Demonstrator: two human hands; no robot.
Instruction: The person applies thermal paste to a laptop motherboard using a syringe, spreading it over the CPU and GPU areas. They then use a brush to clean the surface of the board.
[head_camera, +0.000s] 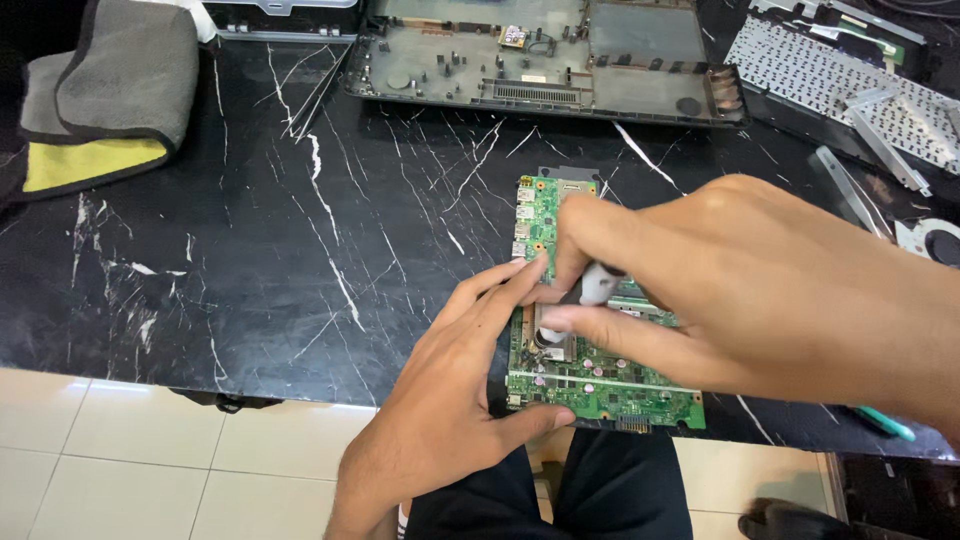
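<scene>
The green circuit board (590, 375) lies flat near the front edge of the black marble table (250, 250), its long axis running away from the person, port side to the left. It looks thin, stiff, light and fragile, best held by its bare edges. The left hand (460, 400) pins its near-left corner with spread fingers; the right hand (740, 290) pinches a small grey-tipped tool (592, 285) over it.
</scene>
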